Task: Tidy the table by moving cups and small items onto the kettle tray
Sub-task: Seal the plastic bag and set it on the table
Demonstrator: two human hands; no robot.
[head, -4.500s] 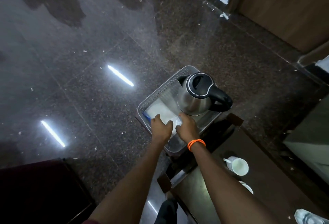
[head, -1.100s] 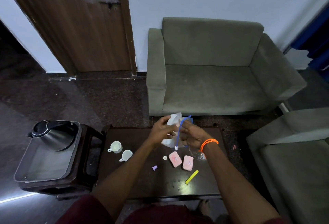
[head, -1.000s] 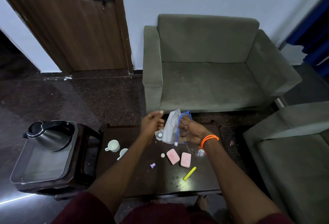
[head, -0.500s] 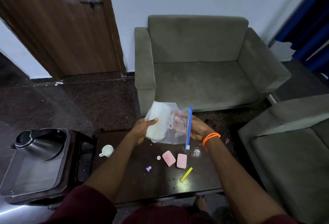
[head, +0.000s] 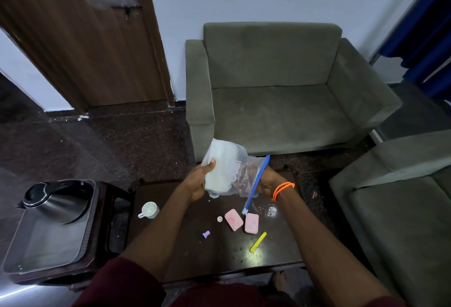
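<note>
No readable text anywhere. Clear zip bag [head: 240, 172] w/ blue seal strip, held above the tabletop [head: 219, 253] at approx 12 o'clock, has white print on its side, too blurred to read. Two pink cases [head: 233, 219] at the tabletop's center each carry a small rectangular label w/ marks; chars too small to make out.

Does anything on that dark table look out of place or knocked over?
Yes: the white cup lies tipped on its side near the table's left end, and small items are scattered loosely, including two pink cases and a yellow stick.
</note>
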